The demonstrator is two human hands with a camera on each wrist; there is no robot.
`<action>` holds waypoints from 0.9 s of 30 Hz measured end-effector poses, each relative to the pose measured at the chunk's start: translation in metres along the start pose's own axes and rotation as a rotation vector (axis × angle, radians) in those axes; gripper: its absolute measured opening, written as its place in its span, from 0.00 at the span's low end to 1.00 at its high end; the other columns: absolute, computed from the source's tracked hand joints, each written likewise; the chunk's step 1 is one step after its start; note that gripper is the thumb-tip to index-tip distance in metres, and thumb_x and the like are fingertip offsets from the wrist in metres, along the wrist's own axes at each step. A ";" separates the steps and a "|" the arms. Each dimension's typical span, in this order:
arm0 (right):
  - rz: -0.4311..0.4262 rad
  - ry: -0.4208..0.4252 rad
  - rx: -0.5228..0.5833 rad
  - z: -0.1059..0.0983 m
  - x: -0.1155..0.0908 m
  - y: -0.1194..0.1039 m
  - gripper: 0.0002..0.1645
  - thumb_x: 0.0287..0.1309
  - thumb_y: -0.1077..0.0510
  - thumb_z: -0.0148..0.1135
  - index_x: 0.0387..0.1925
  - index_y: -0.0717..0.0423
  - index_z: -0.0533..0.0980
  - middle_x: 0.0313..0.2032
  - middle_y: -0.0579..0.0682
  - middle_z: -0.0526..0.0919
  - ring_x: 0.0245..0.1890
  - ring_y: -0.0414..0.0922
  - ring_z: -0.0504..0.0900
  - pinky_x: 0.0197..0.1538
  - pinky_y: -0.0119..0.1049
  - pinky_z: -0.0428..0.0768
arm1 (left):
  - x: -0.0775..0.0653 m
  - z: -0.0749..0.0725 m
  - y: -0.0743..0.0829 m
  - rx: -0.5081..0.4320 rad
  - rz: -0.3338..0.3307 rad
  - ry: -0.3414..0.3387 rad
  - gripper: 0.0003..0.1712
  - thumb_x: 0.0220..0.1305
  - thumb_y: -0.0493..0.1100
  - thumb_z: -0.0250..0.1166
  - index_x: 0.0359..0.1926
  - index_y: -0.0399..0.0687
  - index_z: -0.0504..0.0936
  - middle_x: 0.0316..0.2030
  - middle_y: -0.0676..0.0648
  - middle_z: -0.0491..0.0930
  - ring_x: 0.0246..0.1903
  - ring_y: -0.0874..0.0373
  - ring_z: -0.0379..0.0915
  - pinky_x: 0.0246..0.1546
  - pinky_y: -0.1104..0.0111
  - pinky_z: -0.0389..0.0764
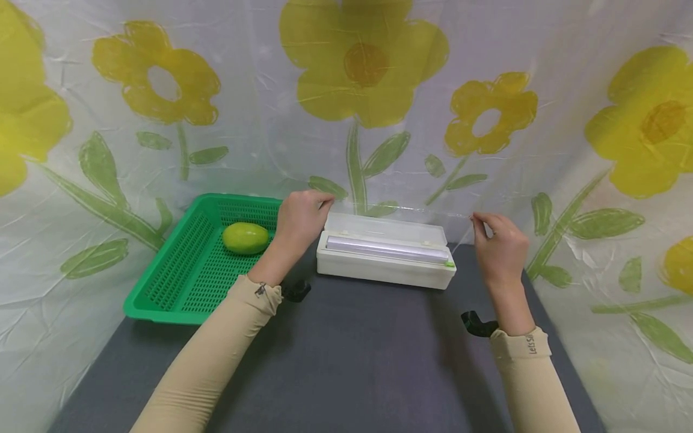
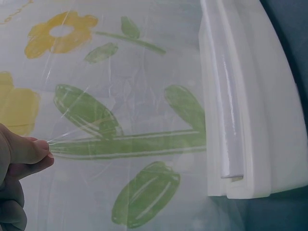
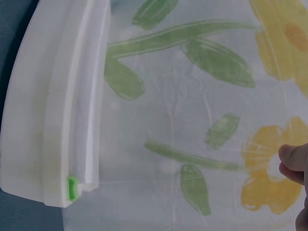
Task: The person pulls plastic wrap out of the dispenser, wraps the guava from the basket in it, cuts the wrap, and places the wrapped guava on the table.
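Both arms are stretched forward over the dark table (image 1: 346, 367), and the hands are held raised and well apart, at either end of a white box (image 1: 379, 272). By the left hand (image 1: 299, 221), one corner of a clear plastic film (image 1: 400, 208) is pinched between thumb and forefinger; in the left wrist view the other fingers are seen curled under. By the right hand (image 1: 500, 246), the opposite corner is gripped in the same way, thumb against finger, with the wrist kept nearly upright. The film is drawn wide between the hands, with creases gathered at the left pinch, and its upper edge is held above the box's raised lid (image 1: 384, 227). A pale roll (image 1: 387, 248) is seated inside the box. Beside the left hand, a green fruit (image 1: 245, 239) is contained in a green basket (image 1: 162, 317).
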State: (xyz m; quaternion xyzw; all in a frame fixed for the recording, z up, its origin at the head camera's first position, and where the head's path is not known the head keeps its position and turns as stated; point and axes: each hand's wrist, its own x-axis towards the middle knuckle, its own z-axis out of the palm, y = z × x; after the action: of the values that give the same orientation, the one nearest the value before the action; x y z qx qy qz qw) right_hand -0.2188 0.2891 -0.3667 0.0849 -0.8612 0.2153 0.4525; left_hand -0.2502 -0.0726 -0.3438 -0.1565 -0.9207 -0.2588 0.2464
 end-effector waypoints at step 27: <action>0.000 0.087 0.055 -0.008 0.007 -0.007 0.08 0.69 0.66 0.69 0.41 0.70 0.89 0.38 0.67 0.90 0.38 0.64 0.90 0.43 0.59 0.85 | 0.005 -0.010 0.006 -0.021 0.046 0.060 0.10 0.73 0.39 0.69 0.49 0.43 0.93 0.41 0.40 0.92 0.26 0.47 0.85 0.20 0.59 0.76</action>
State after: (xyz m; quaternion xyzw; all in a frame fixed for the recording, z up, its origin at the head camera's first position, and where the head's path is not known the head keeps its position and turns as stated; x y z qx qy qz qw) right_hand -0.2144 0.2871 -0.3545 0.0879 -0.8345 0.2426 0.4869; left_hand -0.2480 -0.0726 -0.3319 -0.1723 -0.9063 -0.2674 0.2784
